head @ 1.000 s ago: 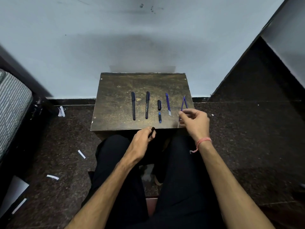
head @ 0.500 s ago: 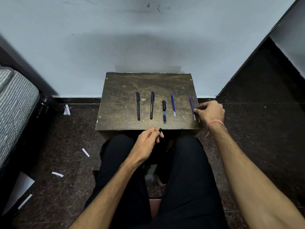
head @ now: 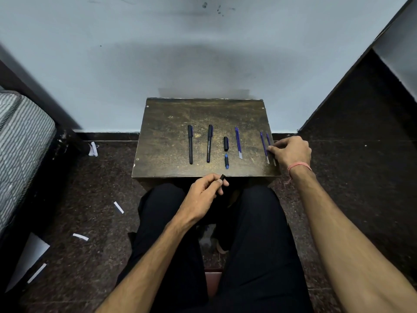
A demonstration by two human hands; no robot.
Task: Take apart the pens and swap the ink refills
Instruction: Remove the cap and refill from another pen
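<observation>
On the small wooden table [head: 171, 123] two whole black pens [head: 190, 144] [head: 209, 143] lie side by side. To their right are a black cap [head: 226, 143], a short blue tip piece [head: 226, 161] and a pair of blue refills [head: 238, 142]. Two more blue refills [head: 264, 146] lie near the table's right edge. My right hand [head: 292, 152] rests there, its thumb and forefinger pinching the rightmost refill [head: 267, 136]. My left hand [head: 203, 195] hovers over my lap just in front of the table, gripping a black pen barrel [head: 222, 177].
The table stands against a pale wall. Dark speckled floor surrounds it, with paper scraps [head: 118, 207] at the left. A striped mattress [head: 20, 141] is at the far left. My legs in black trousers fill the space below the table.
My right hand moved from the table's front edge to its right edge and laid the two blue refills down there. My left hand kept hold of the black barrel.
</observation>
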